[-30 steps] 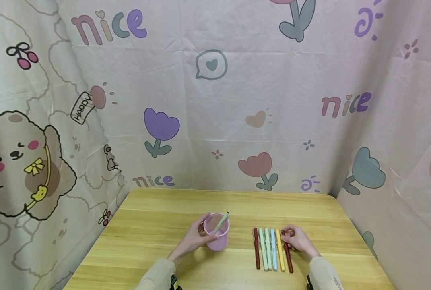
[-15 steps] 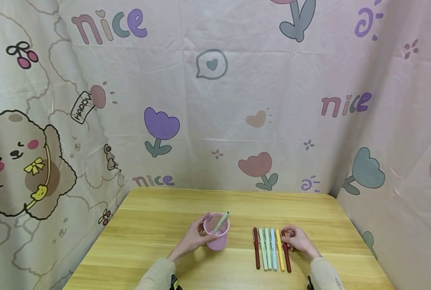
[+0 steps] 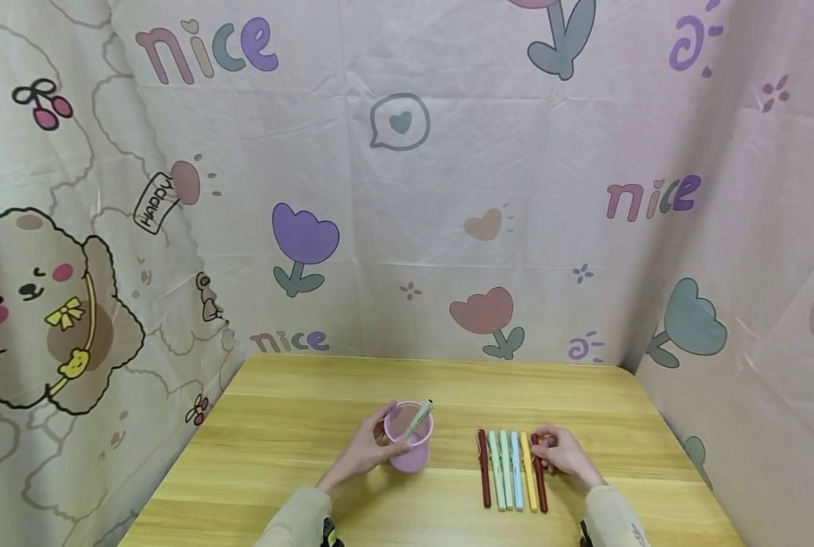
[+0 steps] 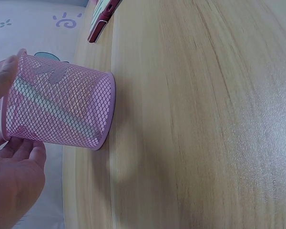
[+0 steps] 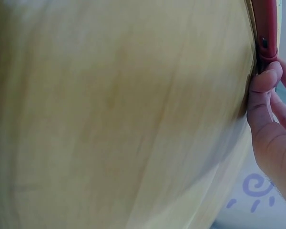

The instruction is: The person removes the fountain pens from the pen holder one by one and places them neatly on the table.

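My left hand (image 3: 365, 452) grips a pink mesh pen holder (image 3: 412, 462) by its rim, thumb on the near side and fingers around the far side. The holder stands upright on the table, as the left wrist view also shows. One pale green pen (image 3: 420, 415) leans inside it. At the right, my right hand (image 3: 565, 454) pinches the upper end of a dark red pen (image 3: 542, 490). This pen lies at the right end of a row, beside a yellow pen (image 3: 530, 479). In the right wrist view, thumb and fingertips meet at the red pen's end (image 5: 267, 33).
Left of the yellow pen lie a light blue pen (image 3: 517, 475), two pale green pens and another dark red pen (image 3: 485, 475), roughly parallel. All rest on a wooden table (image 3: 297, 403). A printed curtain (image 3: 393, 190) hangs behind the table and along both sides.
The lower end of the right-hand dark red pen has swung slightly left, toward the yellow pen. My left hand and the pen holder have stayed in place.
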